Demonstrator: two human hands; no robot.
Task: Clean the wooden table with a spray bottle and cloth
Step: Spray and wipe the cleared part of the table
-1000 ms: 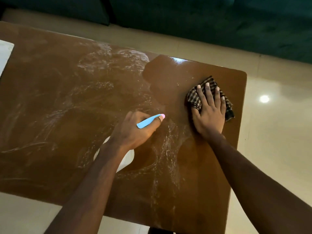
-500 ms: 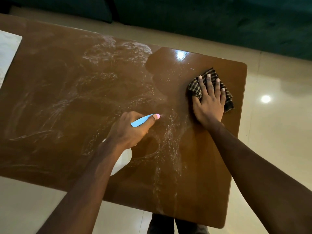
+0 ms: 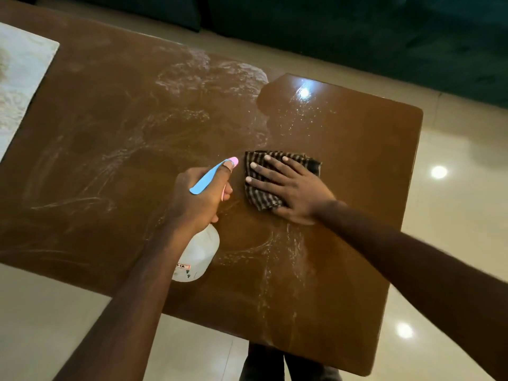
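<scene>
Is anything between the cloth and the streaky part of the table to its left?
Yes: the left hand, gripping the spray bottle, sits just left of the cloth, between it and the white streaks on the wooden table. The right hand lies flat on the cloth.

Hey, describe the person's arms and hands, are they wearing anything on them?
The left hand and right hand are bare: no gloves, no rings showing. The left forearm and right forearm are bare too, with no sleeve, watch or bracelet in view.
</scene>
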